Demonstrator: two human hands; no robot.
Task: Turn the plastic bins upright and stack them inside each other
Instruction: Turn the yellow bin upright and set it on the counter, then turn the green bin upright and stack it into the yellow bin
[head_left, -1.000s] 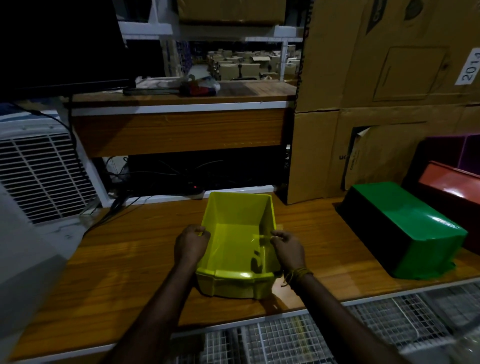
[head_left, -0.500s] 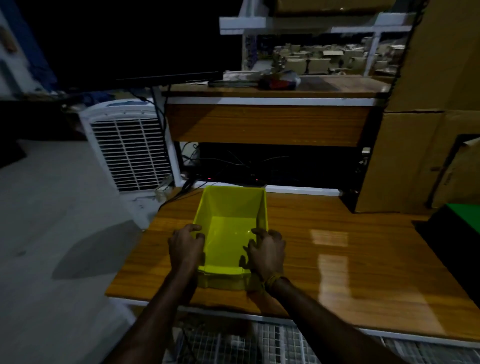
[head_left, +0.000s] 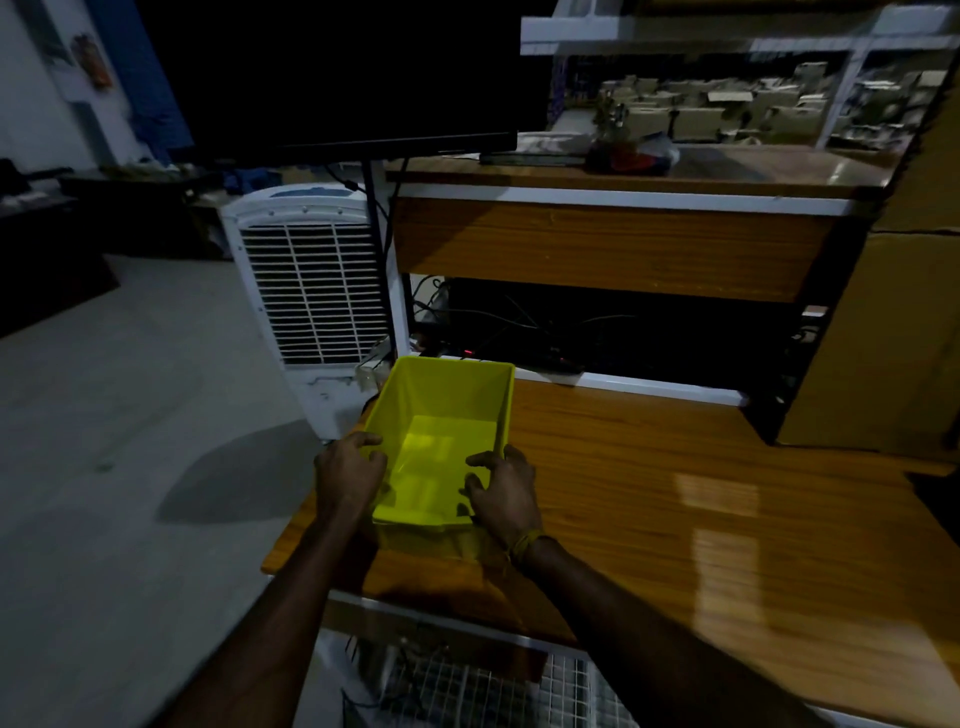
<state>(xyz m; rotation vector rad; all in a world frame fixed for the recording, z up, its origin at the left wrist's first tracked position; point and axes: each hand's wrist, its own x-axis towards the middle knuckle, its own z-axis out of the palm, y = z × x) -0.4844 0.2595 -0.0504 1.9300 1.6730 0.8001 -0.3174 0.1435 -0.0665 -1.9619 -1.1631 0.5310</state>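
Note:
A yellow plastic bin (head_left: 441, 441) stands upright with its opening up, near the left end of the wooden table (head_left: 675, 519). My left hand (head_left: 349, 470) grips the bin's left rim near the front. On the right rim, my right hand (head_left: 506, 493) holds on with its fingers curled over the edge. The other bins are out of view; only a dark shape shows at the far right edge.
A white air cooler (head_left: 306, 291) stands on the floor just left of the table. A raised wooden shelf (head_left: 623, 244) with cables under it runs along the back. Cardboard boxes (head_left: 893, 338) rise at the right. A wire mesh rack (head_left: 467, 686) sits below the table's front edge.
The yellow bin has travelled left along the table to its left end, held in both hands. The view has swung left, so the green, red and purple bins have left the picture.

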